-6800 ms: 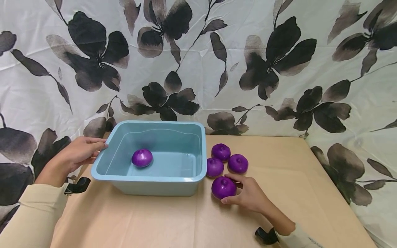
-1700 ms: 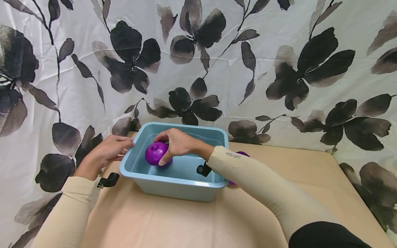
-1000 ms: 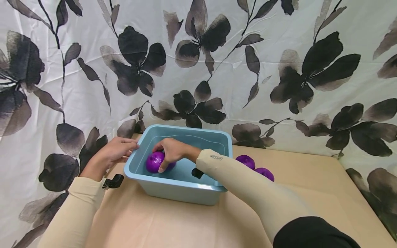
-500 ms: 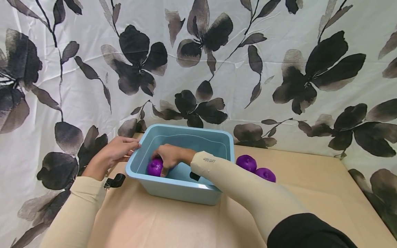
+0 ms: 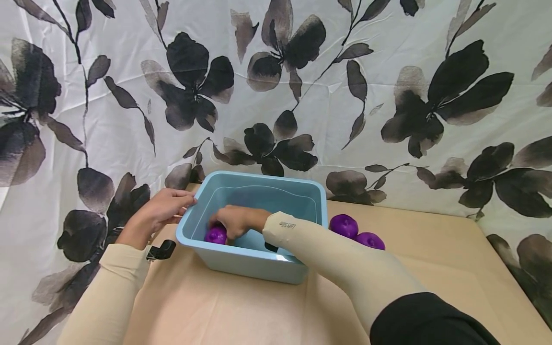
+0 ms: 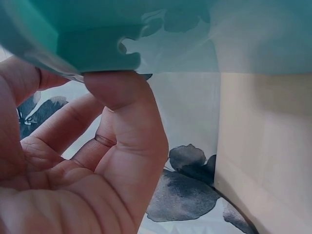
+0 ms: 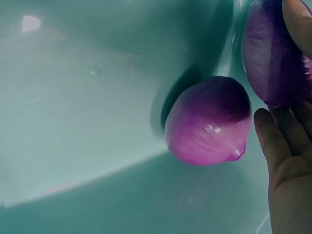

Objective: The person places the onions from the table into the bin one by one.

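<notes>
A light blue plastic tub (image 5: 254, 261) stands on the table. At its left end my left hand (image 5: 163, 211) pinches the rim; in the left wrist view, a finger (image 6: 129, 117) curls against the underside of the rim. Deep inside the tub, my right hand (image 5: 237, 221) grips a purple onion (image 5: 215, 235) near the left wall. The right wrist view shows the thumb on this held onion (image 7: 275, 58) and fingers beneath it. Another purple onion (image 7: 209, 122) lies on the tub floor close beside it; in the head view the hand hides that one.
Two more purple onions, one behind (image 5: 343, 225) and one in front (image 5: 370, 240), sit on the table right of the tub, partly covered by the right sleeve (image 5: 345, 261). Brown paper (image 5: 207, 311) covers the table. A floral cloth (image 5: 345, 72) hangs behind.
My right hand has carried an onion from the table's right side over the tub, then lowered it inside to the left. The left hand stays at the rim. The head view has shifted left.
</notes>
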{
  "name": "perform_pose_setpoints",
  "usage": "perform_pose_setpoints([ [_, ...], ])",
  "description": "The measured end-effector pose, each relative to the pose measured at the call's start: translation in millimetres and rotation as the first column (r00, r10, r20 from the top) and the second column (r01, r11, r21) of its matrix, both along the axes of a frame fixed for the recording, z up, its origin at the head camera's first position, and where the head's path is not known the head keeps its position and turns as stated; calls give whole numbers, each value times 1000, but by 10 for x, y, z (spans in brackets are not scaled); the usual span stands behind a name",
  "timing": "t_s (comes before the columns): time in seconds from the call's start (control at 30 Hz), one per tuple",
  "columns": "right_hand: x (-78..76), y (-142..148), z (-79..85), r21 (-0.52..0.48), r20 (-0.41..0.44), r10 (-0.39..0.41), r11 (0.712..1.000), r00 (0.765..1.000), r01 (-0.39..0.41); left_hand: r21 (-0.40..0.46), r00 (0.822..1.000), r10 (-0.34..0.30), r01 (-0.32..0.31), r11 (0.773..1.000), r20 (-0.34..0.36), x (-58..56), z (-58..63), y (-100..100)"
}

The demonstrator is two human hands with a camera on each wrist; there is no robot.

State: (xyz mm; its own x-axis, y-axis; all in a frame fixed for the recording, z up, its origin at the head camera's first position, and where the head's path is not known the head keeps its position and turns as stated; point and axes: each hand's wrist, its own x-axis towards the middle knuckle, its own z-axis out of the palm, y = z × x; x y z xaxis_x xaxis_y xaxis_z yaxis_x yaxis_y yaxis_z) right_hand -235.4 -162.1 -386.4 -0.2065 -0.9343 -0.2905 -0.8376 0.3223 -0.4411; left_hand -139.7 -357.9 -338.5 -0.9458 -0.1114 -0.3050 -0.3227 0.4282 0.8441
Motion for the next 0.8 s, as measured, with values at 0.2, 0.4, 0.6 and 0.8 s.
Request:
perform_pose_setpoints([
  [0.2,-4,203,101,23,-5,-49,999,999,49,13,1000,-19,19,1000,5,-49,-25,109],
  [0.4,-47,611,530,-61,-15,-125,990,992,124,-12,1000,-27,27,1000,8,-48,-18,123],
  [0.6,-108,1126,930,-177,4,-169,970,986,167,-42,999,-32,32,999,13,2,-18,24],
  [0.8,-106,1733,1088,-251,57,-255,932,965,261,-47,999,-38,39,998,24,32,-23,-7],
])
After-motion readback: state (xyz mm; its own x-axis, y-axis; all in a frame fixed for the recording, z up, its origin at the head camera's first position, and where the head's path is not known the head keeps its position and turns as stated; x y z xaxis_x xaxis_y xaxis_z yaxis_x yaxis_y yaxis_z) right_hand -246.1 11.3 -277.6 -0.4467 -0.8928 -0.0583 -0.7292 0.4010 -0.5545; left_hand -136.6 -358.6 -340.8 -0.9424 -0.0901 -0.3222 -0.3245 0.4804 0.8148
